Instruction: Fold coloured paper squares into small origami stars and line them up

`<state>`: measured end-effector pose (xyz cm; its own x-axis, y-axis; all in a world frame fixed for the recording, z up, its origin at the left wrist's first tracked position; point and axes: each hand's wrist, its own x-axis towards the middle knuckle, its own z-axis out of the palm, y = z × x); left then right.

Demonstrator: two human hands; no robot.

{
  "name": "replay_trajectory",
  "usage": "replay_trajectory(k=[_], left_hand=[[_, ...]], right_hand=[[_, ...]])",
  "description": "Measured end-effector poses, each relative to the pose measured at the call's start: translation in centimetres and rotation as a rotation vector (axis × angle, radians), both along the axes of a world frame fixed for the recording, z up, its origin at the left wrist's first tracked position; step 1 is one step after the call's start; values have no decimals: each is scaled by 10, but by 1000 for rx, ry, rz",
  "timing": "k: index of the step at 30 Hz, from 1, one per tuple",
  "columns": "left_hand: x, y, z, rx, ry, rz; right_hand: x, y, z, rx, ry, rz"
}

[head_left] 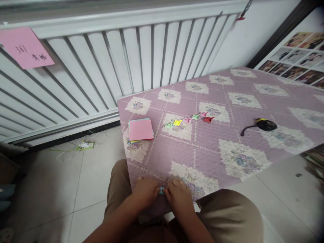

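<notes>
Between my two hands, close to the table's near edge, is a small piece of light blue folded paper (161, 191). My left hand (146, 189) is closed with its fingertips on the paper's left side. From the other side my right hand (178, 194) pinches it, fingers bent. Most of the paper is hidden by the fingers. Farther up the cloth lies a row of several small folded paper pieces, among them a yellow one (177, 123), a green one (195, 116) and a red one (208, 119). A stack of coloured paper sheets (141, 130), pink on top, lies at the left.
A purple floral tablecloth (177, 152) covers the table. Toward the right lies a black object with a curved stem (266, 125). Behind stands a white radiator (145, 57) bearing a pink note (25, 47). A power strip (86, 145) with cables is on the floor.
</notes>
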<state>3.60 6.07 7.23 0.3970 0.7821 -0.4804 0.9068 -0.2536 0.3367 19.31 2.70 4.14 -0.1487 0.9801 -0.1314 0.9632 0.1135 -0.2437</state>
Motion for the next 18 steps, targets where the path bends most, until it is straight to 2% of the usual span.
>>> replay_trajectory(k=[6, 18], left_hand=[[0, 5, 0, -20, 23, -16], [-7, 31, 1, -106, 38, -136]], right_hand=[[-3, 1, 6, -23, -7, -22], [-2, 1, 7, -18, 14, -23]])
